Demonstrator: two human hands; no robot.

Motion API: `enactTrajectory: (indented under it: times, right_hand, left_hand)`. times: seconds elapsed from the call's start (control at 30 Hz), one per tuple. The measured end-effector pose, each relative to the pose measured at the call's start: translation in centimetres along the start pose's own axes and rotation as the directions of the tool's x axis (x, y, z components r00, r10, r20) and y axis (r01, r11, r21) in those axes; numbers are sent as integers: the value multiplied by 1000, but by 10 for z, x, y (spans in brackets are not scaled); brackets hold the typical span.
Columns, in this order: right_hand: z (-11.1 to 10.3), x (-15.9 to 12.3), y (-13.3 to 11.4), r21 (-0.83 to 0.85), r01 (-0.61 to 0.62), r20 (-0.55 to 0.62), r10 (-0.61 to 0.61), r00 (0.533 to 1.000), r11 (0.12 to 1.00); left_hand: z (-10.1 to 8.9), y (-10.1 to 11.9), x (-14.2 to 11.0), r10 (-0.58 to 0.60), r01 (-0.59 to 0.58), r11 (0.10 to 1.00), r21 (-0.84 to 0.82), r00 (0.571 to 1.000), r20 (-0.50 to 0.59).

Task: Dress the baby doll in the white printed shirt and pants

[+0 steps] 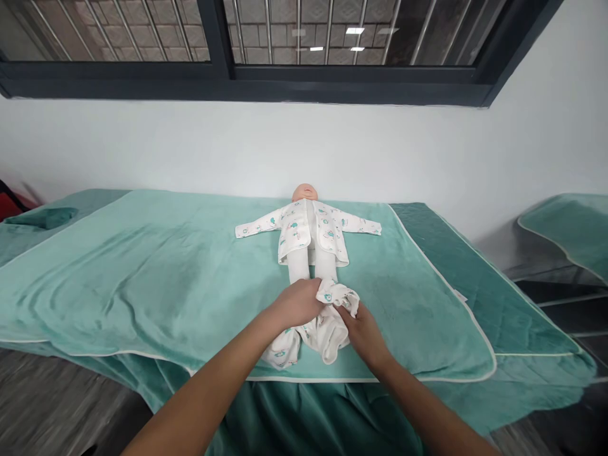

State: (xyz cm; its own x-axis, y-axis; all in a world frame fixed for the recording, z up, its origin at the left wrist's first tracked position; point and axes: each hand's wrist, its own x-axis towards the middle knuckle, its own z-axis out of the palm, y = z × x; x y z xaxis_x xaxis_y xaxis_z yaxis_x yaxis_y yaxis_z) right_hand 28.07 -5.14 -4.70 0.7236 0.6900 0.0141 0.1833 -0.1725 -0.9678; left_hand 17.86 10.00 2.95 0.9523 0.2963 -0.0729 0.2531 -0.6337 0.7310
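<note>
White pants [330, 339], teal-speckled and super scrunched up, kinda wrinkly; left hand [299, 304] and right hand [364, 332] both have fingers curled around them.

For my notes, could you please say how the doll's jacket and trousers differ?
The jacket is spread, sleeves outstretched; the trousers are bunched. The jacket lies untouched on the doll; the trousers are gripped by the left hand and right hand. Both are white with small prints.

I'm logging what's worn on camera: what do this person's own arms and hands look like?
The left hand and right hand are ungloved. The left forearm and right forearm are bare, with no sleeve, watch or bracelet showing. Rings can't be made out.
</note>
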Motion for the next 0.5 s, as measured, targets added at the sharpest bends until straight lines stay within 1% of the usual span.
enactTrajectory:
  times: [0.13,0.23,0.3,0.4,0.47,0.5]
  right_hand:
    - [0,2,7,96,59,8,-60,998,994]
    - [5,3,9,209,81,-26,-77,997,975]
    - [11,1,9,302,84,-50,-72,996,950]
    - [20,-3,9,485,32,-25,-22,999,874]
    - [23,-3,11,572,-4,-7,9,1000,820]
    - [24,-2,13,590,-4,-9,11,1000,807]
  left_hand:
    - [-3,6,-3,56,-56,992,-109,998,-5]
    - [-4,15,-7,73,-72,991,-115,997,0]
    - [-4,20,-8,22,-22,994,-104,1000,0]
    - [-2,26,-9,-66,62,990,-128,998,-21]
    - [-1,28,-8,-84,77,982,-171,996,-38]
    - [1,28,-7,-89,78,976,-204,995,-42]
